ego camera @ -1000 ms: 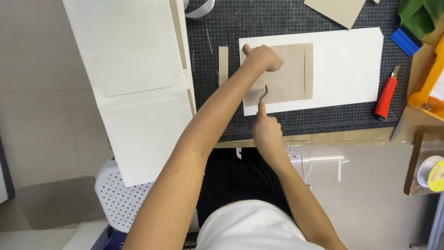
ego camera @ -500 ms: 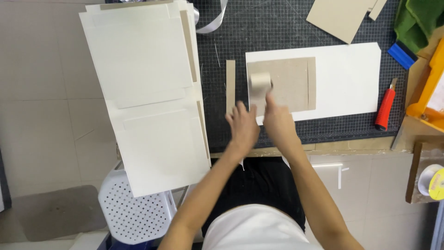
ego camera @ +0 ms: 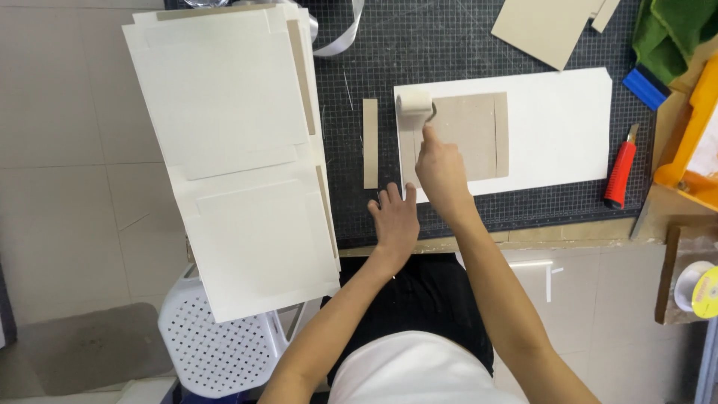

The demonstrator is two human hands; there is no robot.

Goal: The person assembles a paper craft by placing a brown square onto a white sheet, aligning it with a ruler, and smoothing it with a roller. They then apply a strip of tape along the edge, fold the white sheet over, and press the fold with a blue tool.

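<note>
Right hand [ego camera: 443,173], grip pinching roller [ego camera: 413,102], reached sheet's [ego camera: 553,120] far-left edge; left hand [ego camera: 395,218] spread.

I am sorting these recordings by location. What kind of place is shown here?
Probably a craft or bookbinding workbench: a gridded cutting mat, the right hand holding a small roller on board glued to white paper, and a red utility knife.

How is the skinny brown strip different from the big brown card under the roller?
The narrow strip is long and thin; the brown card is much wider, nearly square. The strip lies alone on the dark cutting mat; the card lies on a white sheet. The right hand holds a small roller at the card's left end, while the strip lies untouched, the left hand just below it. Both are flat, same brown.
</note>
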